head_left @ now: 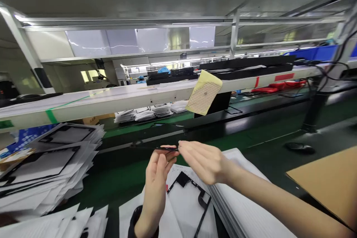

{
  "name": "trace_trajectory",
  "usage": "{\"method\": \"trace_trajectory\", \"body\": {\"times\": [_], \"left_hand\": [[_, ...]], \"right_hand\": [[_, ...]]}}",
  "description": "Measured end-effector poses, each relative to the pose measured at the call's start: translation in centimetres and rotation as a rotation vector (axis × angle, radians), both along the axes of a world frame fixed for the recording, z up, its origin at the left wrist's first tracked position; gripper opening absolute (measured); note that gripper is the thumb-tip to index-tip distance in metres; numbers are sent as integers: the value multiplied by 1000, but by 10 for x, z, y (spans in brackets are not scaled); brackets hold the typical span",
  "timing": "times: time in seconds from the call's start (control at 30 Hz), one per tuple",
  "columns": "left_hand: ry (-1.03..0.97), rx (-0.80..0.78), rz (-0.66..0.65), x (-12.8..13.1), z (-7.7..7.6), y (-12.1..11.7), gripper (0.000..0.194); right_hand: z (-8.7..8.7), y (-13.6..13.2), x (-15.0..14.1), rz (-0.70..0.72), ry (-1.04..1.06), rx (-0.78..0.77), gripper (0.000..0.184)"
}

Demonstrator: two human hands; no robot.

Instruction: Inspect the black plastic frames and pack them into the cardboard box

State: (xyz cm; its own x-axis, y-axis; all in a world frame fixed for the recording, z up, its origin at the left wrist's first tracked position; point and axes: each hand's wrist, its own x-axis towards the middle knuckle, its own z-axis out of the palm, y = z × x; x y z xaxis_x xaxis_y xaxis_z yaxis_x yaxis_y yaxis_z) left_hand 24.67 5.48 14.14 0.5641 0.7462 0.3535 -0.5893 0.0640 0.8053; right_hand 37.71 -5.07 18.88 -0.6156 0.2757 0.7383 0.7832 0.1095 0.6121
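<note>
Above green bench (pixel 107 176): two hands (pixel 156 182) (pixel 205 161), one black part (pixel 169 149).

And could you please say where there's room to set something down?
Dark bench lies bare between the left sheet pile and the left hand, and between the mouse and the white stack. Beneath the right hand, sheets are crowded.

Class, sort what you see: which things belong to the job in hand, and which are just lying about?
In the job:
thin dark part in the left hand, right hand at its edge
probably the black frame below

Apparently just about:
yellow card
black mouse
brown board
</note>
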Motion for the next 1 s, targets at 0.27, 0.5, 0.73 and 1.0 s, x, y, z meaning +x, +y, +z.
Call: {"method": "trace_trajectory", "body": {"times": [0.27, 0.5, 0.73, 1.0], "left_hand": [[121, -87, -154, 61, 5, 25, 35], [76, -94, -45, 79, -9, 30, 38], [78, -109, 29, 67, -25, 18, 41], [59, -173, 139, 47, -37, 24, 38]], "right_hand": [[-39, 20, 71, 64, 518, -166, 18], [-49, 41, 167, 185, 1471, 139, 28], [-46, 65, 183, 587, 1801, 91, 24], [-51, 49, 174, 728, 1809, 149, 8]]}}
